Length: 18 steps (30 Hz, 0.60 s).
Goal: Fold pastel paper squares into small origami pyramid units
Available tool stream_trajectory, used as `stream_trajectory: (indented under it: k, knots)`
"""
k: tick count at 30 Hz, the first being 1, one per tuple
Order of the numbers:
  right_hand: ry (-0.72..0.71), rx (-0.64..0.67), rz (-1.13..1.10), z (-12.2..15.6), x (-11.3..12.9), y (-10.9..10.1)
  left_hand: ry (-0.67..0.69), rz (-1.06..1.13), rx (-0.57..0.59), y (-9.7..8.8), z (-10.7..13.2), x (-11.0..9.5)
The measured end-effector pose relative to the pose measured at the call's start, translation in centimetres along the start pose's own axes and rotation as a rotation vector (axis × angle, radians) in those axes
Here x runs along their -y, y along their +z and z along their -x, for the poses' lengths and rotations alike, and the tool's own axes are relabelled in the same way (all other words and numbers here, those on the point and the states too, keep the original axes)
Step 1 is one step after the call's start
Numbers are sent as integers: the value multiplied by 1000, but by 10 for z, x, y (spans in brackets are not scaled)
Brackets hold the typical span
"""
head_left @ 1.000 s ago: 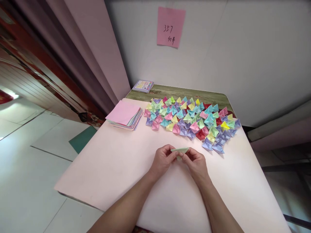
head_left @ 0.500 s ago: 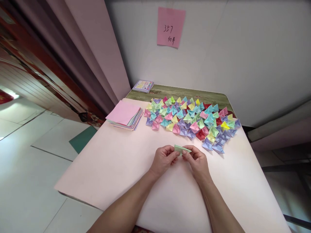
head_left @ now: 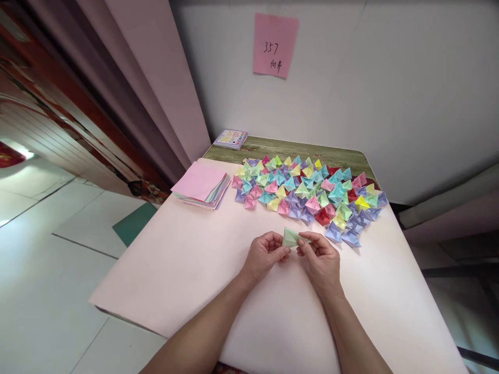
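Between my two hands is a small piece of folded light green paper (head_left: 290,237), held just above the table's pale cover (head_left: 187,259). My left hand (head_left: 265,255) is closed, its thumb and fingers pinching the paper's lower left edge. The paper's right end sits in the pinch of my right hand (head_left: 320,257), with the thumb on the near face. Some of the paper is hidden behind my fingers. Beyond my hands lie many folded paper boats (head_left: 300,189) in green, pink, blue, yellow, purple and red.
A stack of coloured paper sheets (head_left: 200,184), pink on top, lies at the table's left. Behind it is a small pile of printed packs (head_left: 231,138). A pink note (head_left: 275,45) hangs on the wall. One green sheet (head_left: 134,223) is on the floor.
The green paper has turned so more of its flat face shows. My right hand has shifted slightly right, and the left thumb has slid lower.
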State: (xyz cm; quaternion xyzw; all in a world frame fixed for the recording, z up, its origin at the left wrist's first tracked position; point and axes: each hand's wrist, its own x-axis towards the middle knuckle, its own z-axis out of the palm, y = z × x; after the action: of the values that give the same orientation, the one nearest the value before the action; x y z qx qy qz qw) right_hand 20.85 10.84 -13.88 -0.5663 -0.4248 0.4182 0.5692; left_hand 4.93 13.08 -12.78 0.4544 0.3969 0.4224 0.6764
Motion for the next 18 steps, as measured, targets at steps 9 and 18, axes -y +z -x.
stream_trajectory:
  k: [9, 18]
  knots:
    - [-384, -70, 355, 5, 8, 3, 201, -158, -163, 0, 4, 0]
    - [-309, -115, 291, 18, 6, 12, 502, -514, -350, 8, 13, -2]
